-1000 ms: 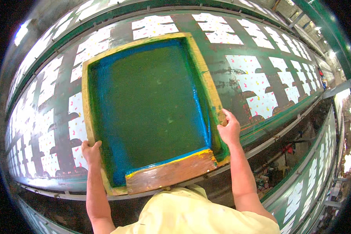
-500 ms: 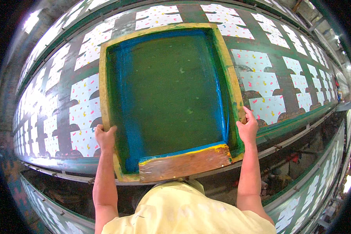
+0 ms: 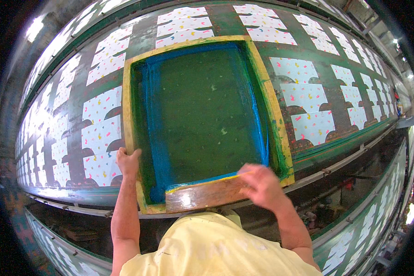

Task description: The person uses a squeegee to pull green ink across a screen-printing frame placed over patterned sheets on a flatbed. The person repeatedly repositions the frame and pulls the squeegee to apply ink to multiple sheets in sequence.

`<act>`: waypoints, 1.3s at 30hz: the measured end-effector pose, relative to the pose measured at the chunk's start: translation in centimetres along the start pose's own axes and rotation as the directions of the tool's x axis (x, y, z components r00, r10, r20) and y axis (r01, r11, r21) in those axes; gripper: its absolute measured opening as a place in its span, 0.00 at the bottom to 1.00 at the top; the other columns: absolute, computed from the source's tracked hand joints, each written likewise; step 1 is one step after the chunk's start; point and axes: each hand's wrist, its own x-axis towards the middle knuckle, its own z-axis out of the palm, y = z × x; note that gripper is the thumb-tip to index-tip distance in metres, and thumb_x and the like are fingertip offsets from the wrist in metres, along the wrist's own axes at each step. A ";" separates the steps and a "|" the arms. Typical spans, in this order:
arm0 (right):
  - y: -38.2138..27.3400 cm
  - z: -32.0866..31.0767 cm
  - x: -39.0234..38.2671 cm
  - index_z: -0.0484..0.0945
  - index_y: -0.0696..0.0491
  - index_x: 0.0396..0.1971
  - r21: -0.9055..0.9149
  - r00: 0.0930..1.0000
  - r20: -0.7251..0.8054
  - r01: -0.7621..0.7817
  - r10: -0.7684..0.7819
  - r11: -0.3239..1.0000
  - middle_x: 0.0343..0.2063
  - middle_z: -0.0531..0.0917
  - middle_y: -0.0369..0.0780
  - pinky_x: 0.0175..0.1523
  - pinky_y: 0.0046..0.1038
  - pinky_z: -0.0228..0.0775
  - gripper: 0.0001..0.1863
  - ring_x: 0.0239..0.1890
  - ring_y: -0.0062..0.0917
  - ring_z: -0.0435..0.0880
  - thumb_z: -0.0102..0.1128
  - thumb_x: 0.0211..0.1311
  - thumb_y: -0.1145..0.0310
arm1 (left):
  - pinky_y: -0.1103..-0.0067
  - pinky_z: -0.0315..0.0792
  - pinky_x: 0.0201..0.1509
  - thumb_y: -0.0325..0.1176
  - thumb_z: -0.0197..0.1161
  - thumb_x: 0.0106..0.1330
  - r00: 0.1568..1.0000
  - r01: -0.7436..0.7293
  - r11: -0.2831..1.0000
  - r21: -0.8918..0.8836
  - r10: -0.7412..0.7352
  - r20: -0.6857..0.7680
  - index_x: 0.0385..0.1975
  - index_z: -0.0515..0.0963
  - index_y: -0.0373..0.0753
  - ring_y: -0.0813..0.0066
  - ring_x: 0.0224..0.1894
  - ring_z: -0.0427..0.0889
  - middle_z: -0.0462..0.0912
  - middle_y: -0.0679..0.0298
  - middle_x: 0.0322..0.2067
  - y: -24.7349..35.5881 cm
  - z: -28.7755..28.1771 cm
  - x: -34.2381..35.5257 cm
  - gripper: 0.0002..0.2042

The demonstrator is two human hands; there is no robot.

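Observation:
A large wooden-framed printing screen point(image 3: 202, 106) with dark green mesh lies on the long table in front of me. Blue ink streaks run along its inner edges. My left hand point(image 3: 129, 162) grips the left side of the frame, thumb on the inner edge. A wooden squeegee point(image 3: 207, 195), with a yellow and blue edge, rests across the near end of the screen. Over the squeegee's right end is my right hand point(image 3: 261, 186), its fingers smeared by motion. Whether that hand has hold of the squeegee, I cannot tell.
White cut fabric pieces point(image 3: 308, 94) with small coloured prints lie in rows on the dark green table point(image 3: 262, 46), left, right and beyond the screen. A metal rail point(image 3: 326, 172) follows the table's near edge. Another table with white pieces point(image 3: 368, 230) stands at lower right.
My right hand has let go of the frame's right side and moved left to the squeegee's right end. The frame's far edge sits slightly nearer to me. My left hand keeps its grip.

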 end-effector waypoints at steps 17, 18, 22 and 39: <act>-9.8 6.7 7.1 0.88 0.47 0.58 -0.347 0.956 0.289 0.058 0.048 0.936 0.47 0.91 0.44 0.59 0.43 0.84 0.23 0.52 0.41 0.91 0.63 0.63 0.75 | 0.64 0.82 0.57 0.28 0.74 0.51 0.987 -0.005 0.891 -0.455 0.078 0.141 0.58 0.89 0.37 0.53 0.48 0.91 0.93 0.53 0.44 -2.6 0.1 0.0 0.28; -9.8 6.5 7.0 0.88 0.46 0.58 -0.361 0.958 0.278 0.036 0.070 0.932 0.47 0.91 0.44 0.59 0.43 0.84 0.24 0.52 0.42 0.91 0.64 0.62 0.76 | 0.64 0.82 0.57 0.28 0.74 0.51 0.987 -0.011 0.891 -0.454 0.084 0.140 0.58 0.89 0.37 0.53 0.48 0.91 0.92 0.53 0.45 -2.7 0.2 0.0 0.29; -10.8 7.0 5.1 0.89 0.46 0.57 -0.350 0.960 0.258 -0.011 0.108 0.937 0.49 0.92 0.43 0.59 0.44 0.84 0.25 0.53 0.42 0.91 0.65 0.60 0.77 | 0.62 0.81 0.59 0.29 0.75 0.51 0.996 0.020 0.911 -0.411 0.016 0.083 0.62 0.87 0.38 0.50 0.52 0.89 0.90 0.50 0.46 -3.0 1.6 -0.1 0.31; -4.3 9.4 16.1 0.89 0.46 0.55 -0.451 0.993 0.011 0.112 -0.120 0.886 0.44 0.89 0.41 0.56 0.41 0.80 0.21 0.49 0.39 0.90 0.61 0.65 0.76 | 0.58 0.78 0.63 0.38 0.78 0.63 0.981 -0.159 0.969 -0.190 0.134 -0.140 0.59 0.86 0.35 0.45 0.55 0.84 0.86 0.47 0.49 -0.7 0.3 -1.6 0.25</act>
